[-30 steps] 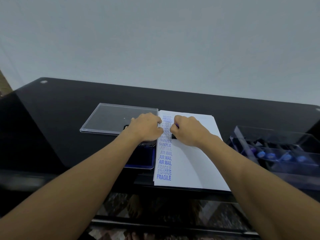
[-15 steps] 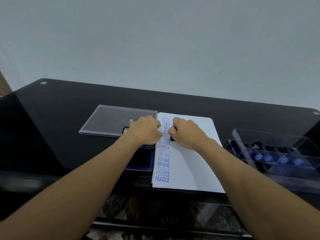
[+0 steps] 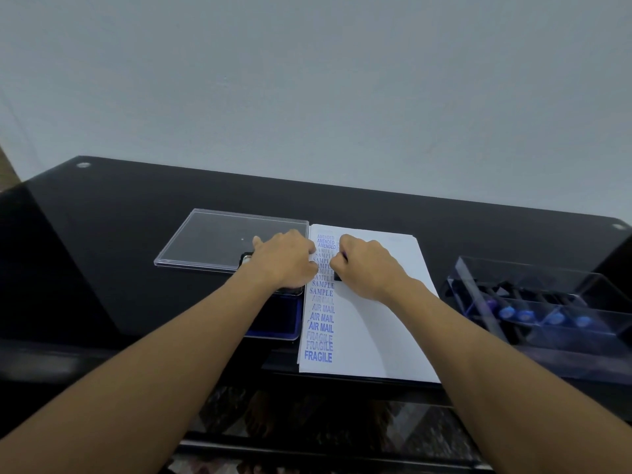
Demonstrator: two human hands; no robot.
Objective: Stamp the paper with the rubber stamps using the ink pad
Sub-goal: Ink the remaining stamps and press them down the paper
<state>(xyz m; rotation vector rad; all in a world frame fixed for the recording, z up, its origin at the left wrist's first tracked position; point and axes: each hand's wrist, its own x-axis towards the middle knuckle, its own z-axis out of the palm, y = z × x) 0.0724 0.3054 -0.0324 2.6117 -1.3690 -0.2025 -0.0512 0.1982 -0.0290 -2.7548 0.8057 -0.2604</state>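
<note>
In the head view, our right hand [image 3: 366, 265] is curling its fingers around the stamp [image 3: 338, 277] and seems to be pressing it on the paper [image 3: 376, 319]. Our left hand [image 3: 285, 263], with fingers curled, is resting just beside it, over the ink pad [image 3: 273, 325]. We cannot tell if it is gripping anything. Next, we are probably needing a straight lift, to avoid smearing.

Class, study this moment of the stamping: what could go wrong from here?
1. The right hand holds the stamp close beside the SAMPLE prints; a slip may overlap or smear them.
2. The left hand lies over the open ink pad, so it might pick up ink and smudge the paper.
</note>
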